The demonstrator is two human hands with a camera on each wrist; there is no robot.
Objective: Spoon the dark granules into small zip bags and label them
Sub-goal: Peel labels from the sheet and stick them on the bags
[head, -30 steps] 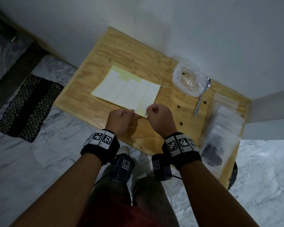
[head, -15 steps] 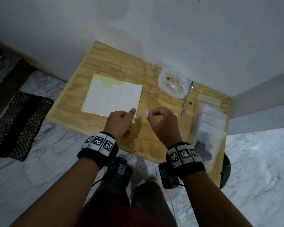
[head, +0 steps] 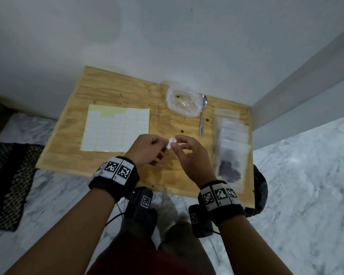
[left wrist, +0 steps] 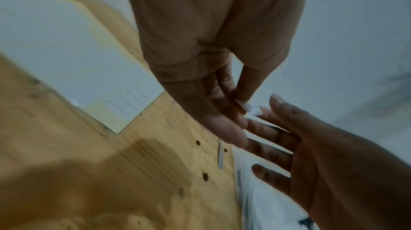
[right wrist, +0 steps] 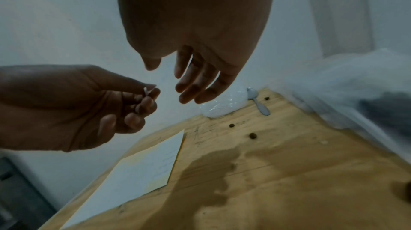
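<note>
Left hand (head: pixel 147 149) pinches a small white label (head: pixel 171 142) just right of the label sheet (head: pixel 115 129). Right hand (head: pixel 191 155) grip loose, fingers straight, fingertip touching the label.

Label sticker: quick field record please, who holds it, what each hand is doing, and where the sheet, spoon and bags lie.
label sticker: off the sheet, held above the board
left hand: pinches the sticker
right hand: fingers relaxed, thumb at the sticker's edge
label sheet: flat on the wooden board, left side
spoon: lying beside the clear bag
zip bags: stacked at right, nearest one holds dark granules
</note>
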